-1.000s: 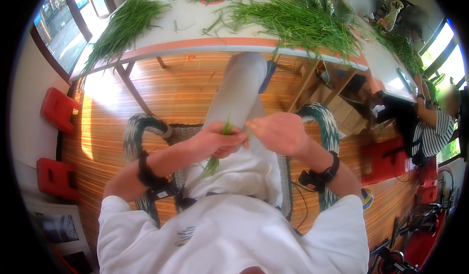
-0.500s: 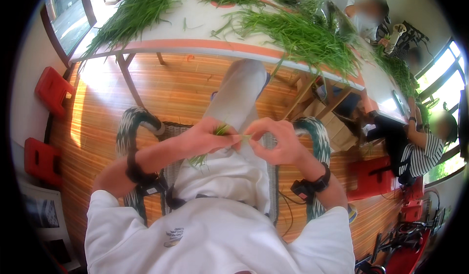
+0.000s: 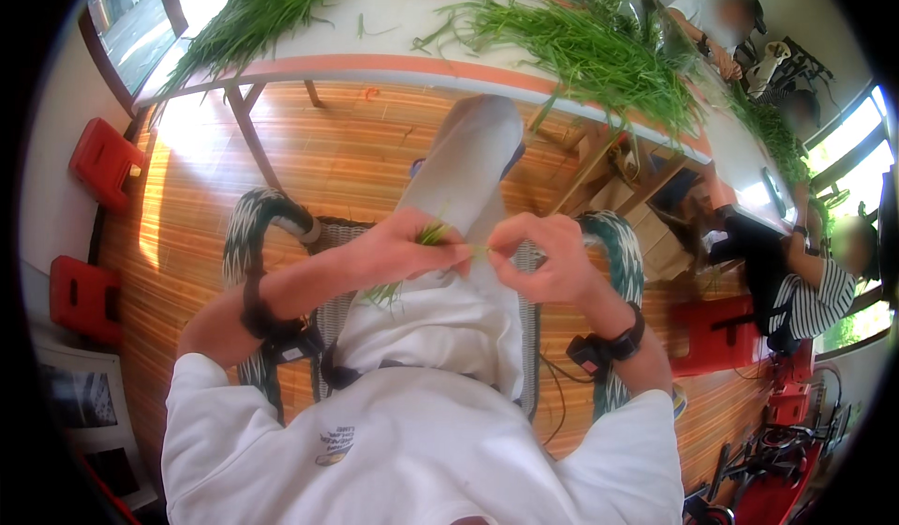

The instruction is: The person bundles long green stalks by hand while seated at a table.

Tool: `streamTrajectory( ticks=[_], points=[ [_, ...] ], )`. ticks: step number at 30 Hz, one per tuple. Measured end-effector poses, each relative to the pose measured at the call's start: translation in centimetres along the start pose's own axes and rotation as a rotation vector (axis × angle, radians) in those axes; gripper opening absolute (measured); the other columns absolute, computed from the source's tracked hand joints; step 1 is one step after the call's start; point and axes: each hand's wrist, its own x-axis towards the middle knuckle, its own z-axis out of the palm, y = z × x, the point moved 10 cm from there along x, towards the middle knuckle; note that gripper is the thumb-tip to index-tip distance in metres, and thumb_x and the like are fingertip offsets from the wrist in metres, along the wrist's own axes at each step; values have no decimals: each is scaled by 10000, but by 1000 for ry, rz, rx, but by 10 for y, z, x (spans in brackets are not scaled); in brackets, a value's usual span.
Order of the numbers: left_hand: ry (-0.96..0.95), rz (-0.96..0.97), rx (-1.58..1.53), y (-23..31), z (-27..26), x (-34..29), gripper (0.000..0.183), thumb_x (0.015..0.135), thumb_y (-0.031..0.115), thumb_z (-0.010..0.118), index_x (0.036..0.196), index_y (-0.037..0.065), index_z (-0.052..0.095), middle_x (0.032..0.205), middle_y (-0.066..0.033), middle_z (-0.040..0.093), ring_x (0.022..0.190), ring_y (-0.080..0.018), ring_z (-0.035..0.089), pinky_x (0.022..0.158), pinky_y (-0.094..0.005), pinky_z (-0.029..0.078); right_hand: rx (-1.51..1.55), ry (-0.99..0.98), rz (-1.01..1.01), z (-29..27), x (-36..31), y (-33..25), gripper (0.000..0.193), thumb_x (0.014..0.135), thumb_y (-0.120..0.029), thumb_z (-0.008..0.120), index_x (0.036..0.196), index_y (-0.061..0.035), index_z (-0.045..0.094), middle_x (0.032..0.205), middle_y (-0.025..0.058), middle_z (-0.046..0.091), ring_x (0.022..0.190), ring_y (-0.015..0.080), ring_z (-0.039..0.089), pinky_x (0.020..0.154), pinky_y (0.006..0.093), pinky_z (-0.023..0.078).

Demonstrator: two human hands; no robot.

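Green stalks [image 3: 433,235]: small grass-like bunch held above the person's lap; some ends show over the thumb side of the hand, others hang loose beneath it.
Left hand [image 3: 421,249]: fingers curled closed around the bunch, tips toward the other hand.
Right hand [image 3: 548,255]: thumb and forefinger pinching one end of a thin pale-green strand [image 3: 479,251]; remaining fingers bent, partly hidden.
Between the hands: short gap, bridged by the strand; whether it belongs to the bunch cannot be told.
Wrists: a black strap with a small box on each.
Lap: white trousers [image 3: 435,333], directly under both hands.
Seat: woven chair, green-and-white armrest [image 3: 245,244] on either side.
Bench [image 3: 393,43]: white top, orange band along the near edge, beyond the knees.
Bench, left: broad heap of green blades [image 3: 257,24].
Bench, right: larger loose heap [image 3: 609,61], several blades overhanging the near edge.
Floor: orange-brown striped boards [image 3: 346,160].
Left wall: two red stools [image 3: 84,298].
Far right: co-worker in a striped shirt [image 3: 822,295], seated beside the bench.
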Motion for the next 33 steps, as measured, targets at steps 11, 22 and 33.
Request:
streamTrajectory(
  ticks=[11, 22, 33],
  points=[
    [28, 21, 16, 4, -1, -1, 204, 912, 179, 550, 874, 22, 674, 505, 68, 338, 452, -28, 281, 443, -223, 192, 5, 39, -28, -4, 1, -3, 150, 692, -8, 692, 808, -46, 604, 648, 51, 619, 551, 162, 623, 532, 246, 476],
    [31, 34, 18, 6, -1, 0, 208, 914, 185, 561, 857, 29, 685, 502, 65, 352, 455, -30, 296, 443, -228, 204, 11, 47, -37, -5, 1, -4, 152, 686, 1, 687, 800, -47, 599, 639, 48, 614, 539, 158, 614, 521, 244, 468],
    [36, 55, 37, 7, -1, 2, 201, 910, 175, 570, 855, 26, 693, 500, 69, 357, 453, -30, 304, 441, -233, 212, 8, 57, -59, -5, 1, -5, 164, 675, 7, 693, 803, -50, 608, 651, 53, 626, 536, 163, 618, 521, 247, 470]
  ],
)
